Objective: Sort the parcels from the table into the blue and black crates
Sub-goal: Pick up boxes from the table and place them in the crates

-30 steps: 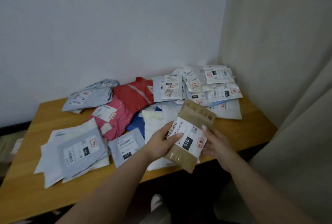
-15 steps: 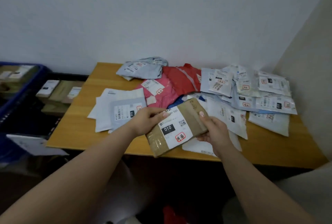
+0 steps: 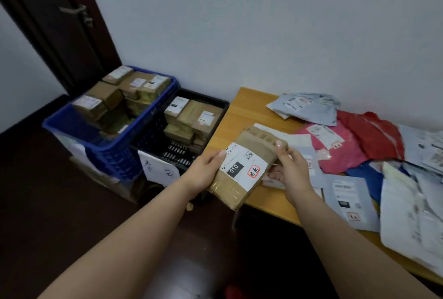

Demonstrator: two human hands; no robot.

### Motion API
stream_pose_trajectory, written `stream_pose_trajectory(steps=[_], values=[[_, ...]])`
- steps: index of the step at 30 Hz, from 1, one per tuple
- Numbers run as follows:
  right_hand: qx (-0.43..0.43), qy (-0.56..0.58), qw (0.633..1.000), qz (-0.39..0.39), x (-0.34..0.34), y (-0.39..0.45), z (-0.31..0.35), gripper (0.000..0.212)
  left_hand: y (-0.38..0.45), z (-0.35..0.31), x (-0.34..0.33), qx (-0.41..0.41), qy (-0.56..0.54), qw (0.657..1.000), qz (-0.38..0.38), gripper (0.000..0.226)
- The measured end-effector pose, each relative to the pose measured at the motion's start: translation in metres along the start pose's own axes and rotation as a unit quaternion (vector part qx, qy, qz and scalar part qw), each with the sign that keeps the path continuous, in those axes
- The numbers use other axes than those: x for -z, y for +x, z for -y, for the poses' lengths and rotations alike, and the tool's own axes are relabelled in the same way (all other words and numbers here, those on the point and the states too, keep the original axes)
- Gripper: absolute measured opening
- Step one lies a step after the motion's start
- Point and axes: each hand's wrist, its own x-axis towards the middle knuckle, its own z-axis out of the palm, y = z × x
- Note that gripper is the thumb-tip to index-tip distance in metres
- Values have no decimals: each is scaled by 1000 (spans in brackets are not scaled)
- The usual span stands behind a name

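Both hands, left hand [image 3: 203,174] and right hand [image 3: 291,171], grip the brown parcel [image 3: 247,166] over the table's left edge; next, probably the black crate [image 3: 215,104] at left.

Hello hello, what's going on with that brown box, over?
Left hand and right hand both grip the brown taped cardboard parcel. Parcel over the wooden table's corner, beside the black plastic crate. Nothing blocking the crates.

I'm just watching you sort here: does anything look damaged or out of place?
Nothing looks damaged. The blue crate sits tilted and is heaped above its rim with brown boxes, so it seems overfull. The brown parcel held in both hands looks intact.
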Motion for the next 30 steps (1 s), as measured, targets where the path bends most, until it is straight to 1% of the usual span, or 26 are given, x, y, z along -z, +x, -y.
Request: stream_pose_trajectory(steps=[3,5,7,10,12,16,18,20,23,27,30], values=[[-17,-12,999,45,-49,-7,-11,36,1,19,38,7,-3,998,-65,38],[-27,-30,997,73,-74,-8,-16,35,2,29,55,16,-18,994,-106,37],[-34,-53,993,103,-94,-6,-21,41,2,37,69,31,-37,990,-134,34],[-33,-101,982,159,-120,0,-28,63,4,49,86,67,-65,983,-155,35],[-35,-121,975,185,-137,7,-34,71,9,53,96,96,-72,981,-152,37],[-52,-103,974,194,-168,34,-46,74,30,57,117,113,-66,981,-140,47],[-57,-105,974,195,-180,52,-51,75,46,58,128,119,-48,982,-139,51],[-64,-111,974,188,-192,75,-56,75,67,58,139,130,-7,983,-132,55],[-94,-118,972,180,-212,106,-63,71,100,60,153,155,65,979,-118,59],[-128,-142,968,162,-233,138,-73,61,136,66,167,188,91,973,-98,57],[-135,-169,964,153,-249,159,-80,57,153,72,179,204,101,969,-93,55]])
